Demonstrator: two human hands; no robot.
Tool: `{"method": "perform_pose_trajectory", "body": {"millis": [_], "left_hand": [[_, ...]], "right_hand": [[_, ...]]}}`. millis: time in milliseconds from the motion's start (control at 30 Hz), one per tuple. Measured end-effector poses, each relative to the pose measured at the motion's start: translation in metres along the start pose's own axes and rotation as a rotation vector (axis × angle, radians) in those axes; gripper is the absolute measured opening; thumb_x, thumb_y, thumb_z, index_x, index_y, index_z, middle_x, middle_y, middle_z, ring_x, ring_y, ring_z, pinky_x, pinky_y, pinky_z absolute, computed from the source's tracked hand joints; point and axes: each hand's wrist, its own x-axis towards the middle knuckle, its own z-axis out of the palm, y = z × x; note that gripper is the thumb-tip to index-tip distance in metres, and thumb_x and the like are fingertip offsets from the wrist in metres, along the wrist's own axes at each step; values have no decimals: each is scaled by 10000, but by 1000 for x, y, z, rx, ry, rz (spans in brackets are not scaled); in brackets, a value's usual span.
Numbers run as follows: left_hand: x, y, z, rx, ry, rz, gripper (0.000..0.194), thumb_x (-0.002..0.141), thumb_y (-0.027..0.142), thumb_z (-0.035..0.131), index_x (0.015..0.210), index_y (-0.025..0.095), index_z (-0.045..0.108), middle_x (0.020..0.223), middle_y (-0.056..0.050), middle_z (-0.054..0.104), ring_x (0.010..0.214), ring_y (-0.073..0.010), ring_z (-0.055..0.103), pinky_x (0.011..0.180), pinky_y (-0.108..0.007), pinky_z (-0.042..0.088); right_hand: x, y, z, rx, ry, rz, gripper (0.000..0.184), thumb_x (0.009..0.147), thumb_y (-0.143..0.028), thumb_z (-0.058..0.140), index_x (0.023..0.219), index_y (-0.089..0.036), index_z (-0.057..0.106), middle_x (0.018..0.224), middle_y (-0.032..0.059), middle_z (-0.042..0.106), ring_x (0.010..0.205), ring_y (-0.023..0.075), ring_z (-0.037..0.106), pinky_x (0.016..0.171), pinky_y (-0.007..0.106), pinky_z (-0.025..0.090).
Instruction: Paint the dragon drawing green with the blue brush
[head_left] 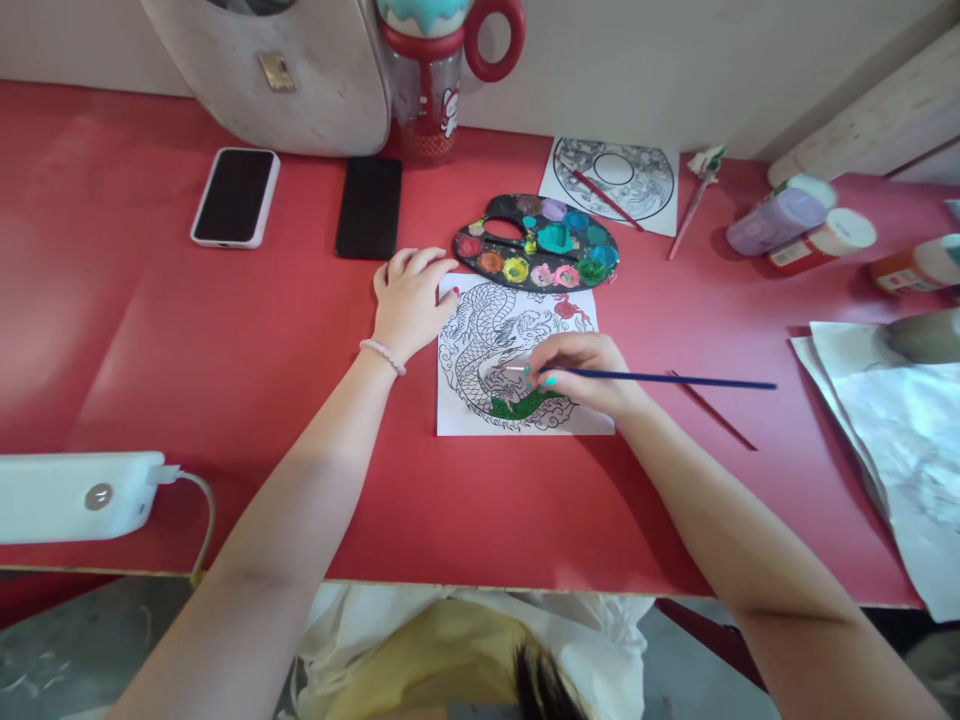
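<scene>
My right hand (581, 368) pinches a thin paintbrush (675, 379) with a dark blue handle. Its fine tip hovers over or touches a line drawing of a dragon (476, 325); I cannot tell which. Part of the drawing is painted green near the bottom, and a small patch at the upper right is red. My left hand (415, 295) lies spread at the drawing's upper left edge, thumb over the paper and the other fingers on the table. Just behind the paper sits a black paint palette (506, 228) with wells of several colours.
Two phones (235, 197) (369, 207), a pale bag (315, 90) and a red-handled cup (427, 95) stand at the back left. Paint bottles (780, 215), spare brushes (694, 210) and papers (892, 430) lie rightward. A white power bank (67, 497) with a cable is at front left.
</scene>
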Motion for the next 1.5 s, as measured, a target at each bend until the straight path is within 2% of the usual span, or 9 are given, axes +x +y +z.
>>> {"method": "perform_pose_trajectory", "body": {"millis": [100,233,433,700,933,1500], "left_hand": [[0,0,0,-4,-1,1,337,895,259,562,1200,385,626,1413,6,548,1356,-335,376,1127,-593,269],[-1,0,0,16,8,0,331,898,267,567,1195,402,623,1404,21,556,1352,-327,381,1123,-589,289],[-1,0,0,25,7,5,327,901,266,570,1199,388,623,1404,10,558,1348,-332,387,1119,-591,296],[-1,1,-1,19,5,0,324,900,256,567,1194,380,627,1398,3,562,1346,-344,388,1115,-595,297],[0,0,0,16,9,3,330,897,251,568,1197,373,632,1399,-3,563,1343,-347,391,1115,-593,292],[0,0,0,35,14,5,325,900,253,565,1197,367,633,1400,1,567,1345,-334,398,1117,-583,305]], "right_hand": [[1,-4,7,-95,-36,-19,397,816,-492,694,617,-189,532,585,-10,546,524,96,470,476,241,369],[2,0,11,-164,-80,-25,438,854,-463,654,576,-195,448,543,-42,445,504,78,370,475,237,305],[3,4,13,-196,-115,-28,385,891,-373,594,588,-198,433,553,-44,444,513,79,376,501,236,304],[4,3,14,-253,-104,-86,330,865,-248,562,578,-199,405,534,-51,429,493,68,373,491,215,296],[4,3,14,-272,-105,-92,325,845,-209,543,569,-205,371,522,-59,394,485,65,347,480,208,287],[4,3,13,-290,-115,-53,347,862,-268,542,579,-211,350,527,-58,382,506,74,340,504,229,284]]}}
